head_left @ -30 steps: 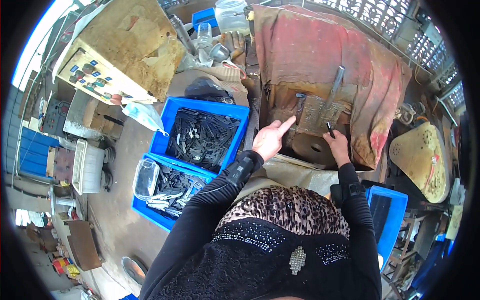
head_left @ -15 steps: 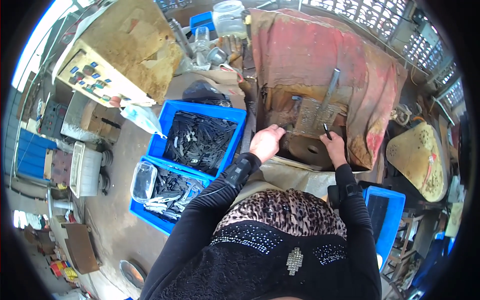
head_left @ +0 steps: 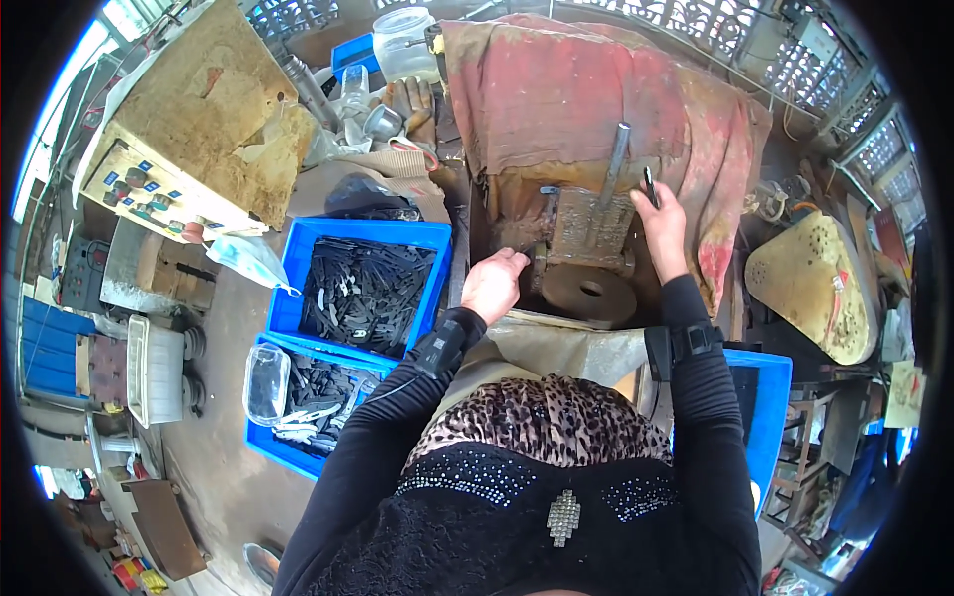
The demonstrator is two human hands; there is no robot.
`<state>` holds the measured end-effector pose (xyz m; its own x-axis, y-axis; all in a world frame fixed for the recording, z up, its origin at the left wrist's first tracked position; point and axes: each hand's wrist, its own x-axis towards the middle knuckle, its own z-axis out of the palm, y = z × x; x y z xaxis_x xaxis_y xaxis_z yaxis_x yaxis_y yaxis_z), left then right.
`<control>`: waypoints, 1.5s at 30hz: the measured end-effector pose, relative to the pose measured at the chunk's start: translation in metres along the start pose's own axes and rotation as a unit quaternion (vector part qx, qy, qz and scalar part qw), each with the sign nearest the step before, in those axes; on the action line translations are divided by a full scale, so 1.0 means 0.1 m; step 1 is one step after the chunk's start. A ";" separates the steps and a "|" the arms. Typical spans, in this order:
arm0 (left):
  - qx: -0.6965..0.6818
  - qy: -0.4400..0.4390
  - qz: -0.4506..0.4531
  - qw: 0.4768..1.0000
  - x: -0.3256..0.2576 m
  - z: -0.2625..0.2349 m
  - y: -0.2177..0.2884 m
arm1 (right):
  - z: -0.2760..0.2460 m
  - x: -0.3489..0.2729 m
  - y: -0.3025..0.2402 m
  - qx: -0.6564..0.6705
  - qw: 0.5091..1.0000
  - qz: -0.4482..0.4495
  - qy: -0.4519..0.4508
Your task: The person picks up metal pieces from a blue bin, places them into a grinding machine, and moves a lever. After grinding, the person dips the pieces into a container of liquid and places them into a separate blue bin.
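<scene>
My right hand (head_left: 662, 226) is raised to the right of an upright metal rod (head_left: 617, 159). Pinched in its fingers is a slim dark piece (head_left: 651, 186), like those in the blue bins. My left hand (head_left: 494, 285) is closed at the left side of the machine box, fingertips close to a small round metal part. Whatever its fingers may hold is hidden. Between the hands, a round grinding wheel (head_left: 590, 296) with a centre hole lies low in the box. Behind the wheel stands a rusty, wet-looking metal block (head_left: 588, 224).
On my left, a blue bin (head_left: 430, 308) of dark slim pieces stands beside a second blue bin (head_left: 298, 459), which has a clear plastic tub in it. A reddish cloth (head_left: 556, 94) drapes over the machine. A control box (head_left: 199, 109) stands far left; another blue bin (head_left: 770, 427) is at right.
My right hand has risen from beside the wheel, carrying the dark piece up and away from it. My left hand remains at the box's left side. The whole view has shifted slightly.
</scene>
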<state>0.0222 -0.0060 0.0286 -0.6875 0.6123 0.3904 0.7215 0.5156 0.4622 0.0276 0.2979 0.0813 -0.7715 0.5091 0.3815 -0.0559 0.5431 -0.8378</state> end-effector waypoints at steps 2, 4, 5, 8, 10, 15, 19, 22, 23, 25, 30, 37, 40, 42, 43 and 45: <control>0.002 0.002 -0.007 1.000 0.01 -0.02 -0.03 | 0.09 0.23 -0.34 -0.008 1.000 0.014 -0.011; 0.004 0.010 -0.008 1.000 0.00 -0.04 -0.02 | 0.15 0.33 -0.50 -0.017 0.999 0.024 -0.021; 0.005 0.007 -0.015 1.000 -0.02 -0.07 0.00 | 0.18 0.38 -0.55 0.000 1.000 0.004 -0.017; 0.006 -0.002 -0.027 1.000 -0.01 -0.08 0.04 | 0.28 0.62 -0.70 0.022 0.999 -0.044 -0.003; 0.000 -0.014 -0.034 0.999 -0.10 -0.04 0.02 | 0.37 0.60 -0.60 0.004 0.998 -0.056 0.003; -0.007 -0.004 -0.043 0.999 -0.18 -0.11 0.12 | 0.36 0.57 -0.75 -0.070 0.996 -0.054 0.013; -0.009 -0.002 -0.033 0.999 -0.15 -0.12 0.12 | 0.37 0.64 -0.70 -0.065 0.996 -0.058 0.013; -0.010 0.003 -0.025 1.000 -0.10 -0.13 0.11 | 0.36 0.71 -0.68 -0.069 0.995 -0.067 0.010; -0.010 0.001 -0.025 1.000 -0.08 -0.14 0.12 | 0.34 0.71 -0.71 -0.077 0.995 -0.066 0.004; -0.010 -0.003 -0.024 1.000 -0.06 -0.14 0.12 | 0.34 0.73 -0.71 -0.085 0.994 -0.063 -0.001; 0.001 -0.009 -0.022 1.000 -0.05 -0.14 0.11 | 0.35 0.74 -0.70 -0.092 0.993 -0.074 0.003; 0.005 -0.025 -0.031 0.999 -0.07 -0.16 0.13 | 0.33 0.72 -0.72 -0.099 0.992 -0.075 0.003; 0.004 -0.026 -0.032 0.999 -0.08 -0.16 0.13 | 0.32 0.72 -0.74 -0.118 0.991 -0.060 -0.002; 0.003 -0.027 -0.033 0.999 -0.08 -0.16 0.14 | 0.31 0.72 -0.75 -0.113 0.991 -0.066 -0.002; 0.003 -0.029 -0.034 0.999 -0.08 -0.16 0.14 | 0.31 0.71 -0.75 -0.108 0.991 -0.072 -0.002; 0.002 -0.032 -0.034 0.999 -0.07 -0.16 0.13 | 0.30 0.72 -0.76 -0.104 0.992 -0.077 -0.001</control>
<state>0.0355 -0.0131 0.0444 -0.7289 0.6122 0.3064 0.6733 0.5601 0.4826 -0.0423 0.2736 0.1605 -0.7651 0.4091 0.4973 -0.0411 0.7397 -0.6717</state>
